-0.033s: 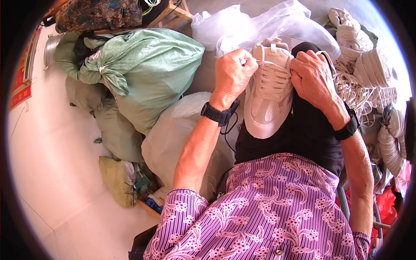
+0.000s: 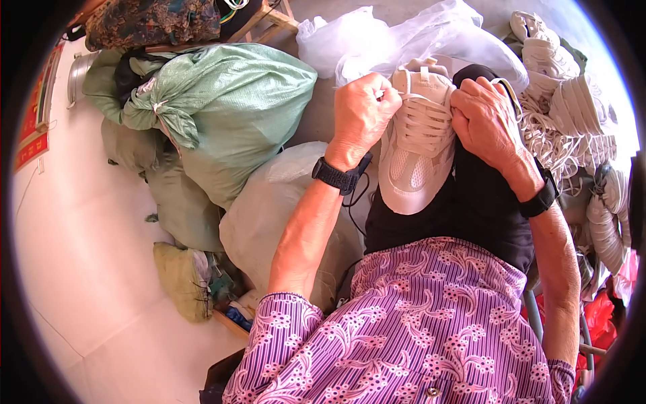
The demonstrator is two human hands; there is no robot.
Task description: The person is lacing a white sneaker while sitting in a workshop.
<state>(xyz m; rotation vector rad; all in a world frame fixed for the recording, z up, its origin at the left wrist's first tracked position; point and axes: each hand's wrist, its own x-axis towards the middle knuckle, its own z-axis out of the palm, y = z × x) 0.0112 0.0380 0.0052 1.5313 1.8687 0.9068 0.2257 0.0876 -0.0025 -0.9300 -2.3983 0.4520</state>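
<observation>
A cream-white sneaker (image 2: 412,158) rests on my black-clad lap, its toe pointing toward me. A flat beige shoelace (image 2: 425,124) crosses its tongue in several rows. At the shoe's upper left, my left hand (image 2: 363,114) is closed in a pinch on the lace where it leaves the top eyelets. My right hand (image 2: 488,121) is closed at the shoe's upper right, its fingers curled around the lace. A loop of lace sticks out past its knuckles. The fingertips of my right hand are partly hidden. Both wrists wear black straps.
A tied green woven sack (image 2: 249,101) stands at the left, with a whitish plastic bag (image 2: 269,222) nearer me. Clear plastic bags (image 2: 356,44) lie beyond the shoe. More cream shoes (image 2: 579,104) and loose laces are piled at the right, above a red bag (image 2: 599,323).
</observation>
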